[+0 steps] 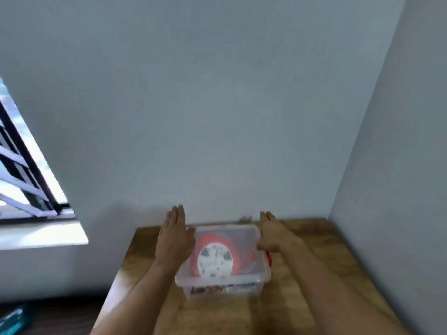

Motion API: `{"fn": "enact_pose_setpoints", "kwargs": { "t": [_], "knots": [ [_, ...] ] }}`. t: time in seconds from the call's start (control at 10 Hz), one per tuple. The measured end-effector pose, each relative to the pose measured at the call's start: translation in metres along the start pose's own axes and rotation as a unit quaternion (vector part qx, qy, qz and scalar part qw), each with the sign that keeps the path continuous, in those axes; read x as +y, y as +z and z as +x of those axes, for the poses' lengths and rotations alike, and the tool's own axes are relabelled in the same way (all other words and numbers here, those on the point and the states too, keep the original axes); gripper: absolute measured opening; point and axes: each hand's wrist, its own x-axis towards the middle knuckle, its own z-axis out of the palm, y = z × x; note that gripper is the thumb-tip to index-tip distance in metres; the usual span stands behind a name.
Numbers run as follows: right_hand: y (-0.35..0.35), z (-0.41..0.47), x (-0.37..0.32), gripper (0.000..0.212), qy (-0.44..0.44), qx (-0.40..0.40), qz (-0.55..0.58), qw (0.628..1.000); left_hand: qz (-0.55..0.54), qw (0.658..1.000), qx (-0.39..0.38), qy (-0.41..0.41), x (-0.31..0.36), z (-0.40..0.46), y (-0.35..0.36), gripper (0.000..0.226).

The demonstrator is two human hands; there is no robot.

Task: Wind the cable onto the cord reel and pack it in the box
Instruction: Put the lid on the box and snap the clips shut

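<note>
A clear plastic box [242, 280] with its clear lid [244, 234] on top stands on the wooden table [326, 240]. Inside it lies the red cord reel [215, 258] with a white round face, seen through the lid. My left hand [173, 238] rests flat against the box's left side, fingers straight and pointing away from me. On the box's right side lies my right hand [272, 234], also flat, its thumb at the lid's edge. A red latch [269, 258] shows at the right side below that hand.
The table stands in a corner, with a grey wall behind and another on the right. A window with bars [21, 180] and a white sill is at the left. The dark floor lies at the lower left with a teal object [14, 320] on it.
</note>
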Motion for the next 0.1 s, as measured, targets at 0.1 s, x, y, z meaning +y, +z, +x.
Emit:
{"fn": "enact_pose_setpoints", "kwargs": {
  "t": [0.1],
  "knots": [
    [-0.0597, 0.0043, -0.0148, 0.109, -0.052, 0.092, 0.0, 0.994, 0.112, 0.977, 0.11, 0.145, 0.0139, 0.0382, -0.0587, 0.074]
  ]
}}
